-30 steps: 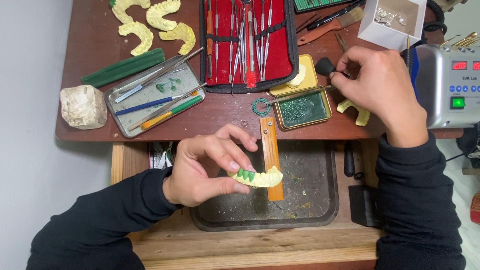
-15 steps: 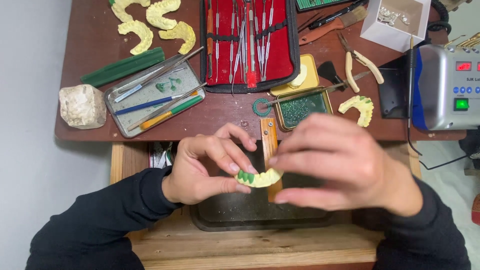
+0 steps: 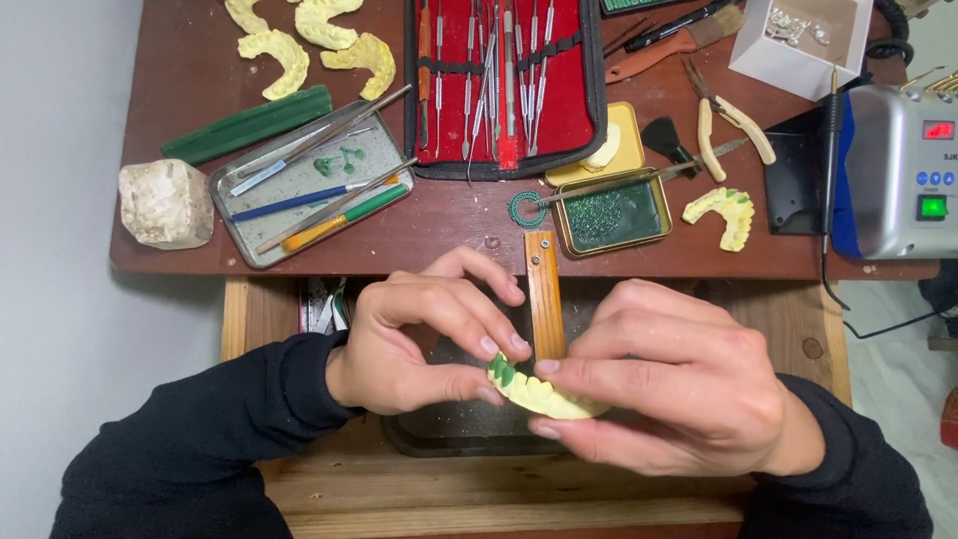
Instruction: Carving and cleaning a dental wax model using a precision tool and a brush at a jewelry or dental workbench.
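Note:
A pale yellow dental cast with green wax teeth at its left end (image 3: 529, 391) sits between both my hands, above a dark tray in the pulled-out drawer (image 3: 449, 429). My left hand (image 3: 424, 339) pinches the cast's left end with thumb and fingertips. My right hand (image 3: 669, 389) grips the cast's right part, thumb underneath and fingers on top, hiding most of it.
On the brown desk lie a red case of metal instruments (image 3: 504, 85), a metal tray of tools (image 3: 309, 185), a tin of green wax (image 3: 614, 215), another yellow cast (image 3: 723, 215), pliers (image 3: 728, 115), several casts (image 3: 319, 40), a white stone block (image 3: 165, 203) and a grey machine (image 3: 903, 170).
My right hand left the tools at the desk's right side, came down over the drawer and took hold of the cast that my left hand kept holding.

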